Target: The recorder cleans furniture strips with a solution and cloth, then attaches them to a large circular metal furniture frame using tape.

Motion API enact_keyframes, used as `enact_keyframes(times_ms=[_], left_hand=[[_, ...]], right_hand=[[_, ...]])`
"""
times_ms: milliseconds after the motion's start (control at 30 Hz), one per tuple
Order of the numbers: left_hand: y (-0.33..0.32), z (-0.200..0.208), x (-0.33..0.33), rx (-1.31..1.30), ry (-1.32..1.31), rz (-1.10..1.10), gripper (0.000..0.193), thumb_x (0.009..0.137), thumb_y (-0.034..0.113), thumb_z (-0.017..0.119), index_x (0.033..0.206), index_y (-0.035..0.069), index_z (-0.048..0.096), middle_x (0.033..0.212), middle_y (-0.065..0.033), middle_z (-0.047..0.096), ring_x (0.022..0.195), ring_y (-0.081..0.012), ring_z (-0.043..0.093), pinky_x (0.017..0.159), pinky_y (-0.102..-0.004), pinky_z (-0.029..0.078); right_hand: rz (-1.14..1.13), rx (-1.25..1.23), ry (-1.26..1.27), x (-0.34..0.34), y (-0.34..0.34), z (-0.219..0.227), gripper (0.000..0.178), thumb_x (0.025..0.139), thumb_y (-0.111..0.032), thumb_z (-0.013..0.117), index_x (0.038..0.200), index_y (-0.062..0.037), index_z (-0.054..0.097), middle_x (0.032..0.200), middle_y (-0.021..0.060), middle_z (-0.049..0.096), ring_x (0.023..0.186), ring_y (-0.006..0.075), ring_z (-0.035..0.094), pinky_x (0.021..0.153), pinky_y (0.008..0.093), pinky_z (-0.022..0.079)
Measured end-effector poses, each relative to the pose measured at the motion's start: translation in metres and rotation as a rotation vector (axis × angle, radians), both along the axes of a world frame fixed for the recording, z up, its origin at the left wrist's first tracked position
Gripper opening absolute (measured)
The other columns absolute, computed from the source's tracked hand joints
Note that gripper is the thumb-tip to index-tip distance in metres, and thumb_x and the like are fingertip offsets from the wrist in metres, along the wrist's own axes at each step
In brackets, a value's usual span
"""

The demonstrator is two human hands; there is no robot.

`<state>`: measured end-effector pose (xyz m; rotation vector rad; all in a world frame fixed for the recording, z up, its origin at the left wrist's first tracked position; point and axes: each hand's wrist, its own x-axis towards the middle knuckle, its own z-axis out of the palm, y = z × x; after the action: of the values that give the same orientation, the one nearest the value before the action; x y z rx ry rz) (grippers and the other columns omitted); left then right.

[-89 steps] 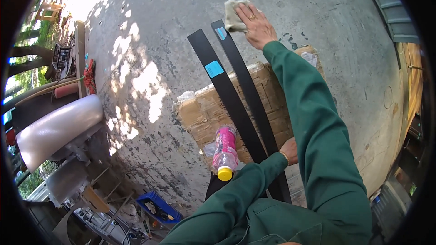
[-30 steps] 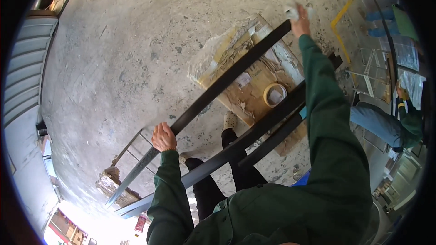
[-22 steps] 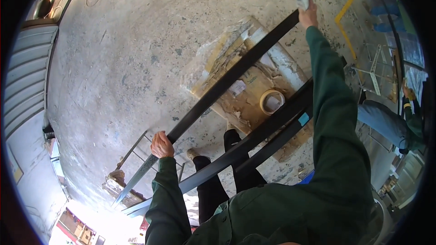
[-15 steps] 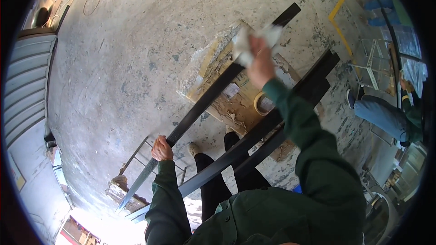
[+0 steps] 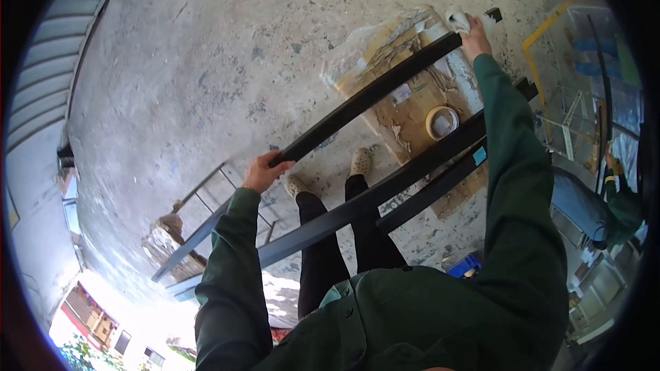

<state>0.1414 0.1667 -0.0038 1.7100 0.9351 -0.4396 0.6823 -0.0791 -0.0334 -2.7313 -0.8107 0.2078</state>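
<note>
A long black bar slants from the lower left to the upper right in front of me. My left hand is closed around it at about its middle. Near its far end, my right hand presses a crumpled white cloth against it. A second long dark bar lies closer to me, roughly alongside the first. Beside that is a shorter dark bar with a light blue patch. Under the bars' far parts sits a worn, cardboard-covered support, with a roll of tape on it.
A metal frame stand with a brown wrapped part is under the bars' left ends. A blue bin sits near my right side. Another person works at the far right, beside yellow floor tape.
My right hand and the cloth have moved right and outward to near the bar's far end. The held bar lies at a flatter slant, and my left hand appears higher. The view has shifted.
</note>
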Motion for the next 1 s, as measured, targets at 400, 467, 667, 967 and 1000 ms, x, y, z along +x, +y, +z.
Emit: enact_keyframes(times_ms=[400,467,667,967,1000], left_hand=[[-0.074,-0.001,-0.027,0.881,-0.125,-0.143,0.043,0.071,0.019,0.065,0.112,0.018,0.056,0.092,-0.0035,0.051,0.085,-0.0231,0.052,0.072,-0.0372,0.043],[-0.081,-0.016,-0.039,0.926,-0.242,-0.111,0.041,0.072,0.018,0.060,0.112,0.011,0.053,0.098,-0.0069,0.049,0.087,-0.0260,0.050,0.074,-0.0382,0.041],[-0.072,-0.008,-0.059,0.928,-0.187,-0.254,0.065,0.071,0.038,0.067,0.126,0.011,0.046,0.096,-0.0073,0.051,0.085,-0.0252,0.052,0.070,-0.0361,0.044],[-0.066,-0.005,-0.031,0.668,-0.154,-0.090,0.036,0.078,0.047,0.059,0.101,0.019,0.063,0.080,-0.0041,0.059,0.071,-0.0255,0.061,0.058,-0.0373,0.047],[-0.067,-0.006,-0.032,0.631,-0.091,-0.006,0.033,0.081,0.047,0.056,0.095,0.019,0.065,0.077,-0.0043,0.059,0.069,-0.0265,0.061,0.057,-0.0378,0.047]], right_hand=[[0.412,0.342,0.287,-0.420,0.069,0.059,0.055,0.067,0.000,0.056,0.121,0.0005,0.045,0.123,0.0165,0.044,0.121,0.0354,0.035,0.100,0.0452,0.030],[0.591,0.283,0.248,-0.457,0.077,0.054,0.050,0.070,-0.009,0.057,0.118,-0.0014,0.049,0.122,0.0157,0.047,0.124,0.0337,0.034,0.100,0.0491,0.028],[0.557,0.260,0.130,-0.326,0.021,0.058,0.043,0.074,-0.005,0.051,0.116,-0.0022,0.050,0.114,0.0127,0.054,0.108,0.0320,0.048,0.090,0.0404,0.038],[0.041,0.063,-0.114,-0.150,-0.059,-0.012,0.063,0.074,-0.019,0.060,0.130,-0.0022,0.037,0.132,0.0252,0.036,0.125,0.0393,0.029,0.104,0.0445,0.025],[-0.002,0.328,-0.067,-0.192,-0.047,-0.024,0.064,0.074,-0.018,0.061,0.129,0.0021,0.036,0.133,0.0258,0.035,0.124,0.0395,0.030,0.104,0.0435,0.026]])
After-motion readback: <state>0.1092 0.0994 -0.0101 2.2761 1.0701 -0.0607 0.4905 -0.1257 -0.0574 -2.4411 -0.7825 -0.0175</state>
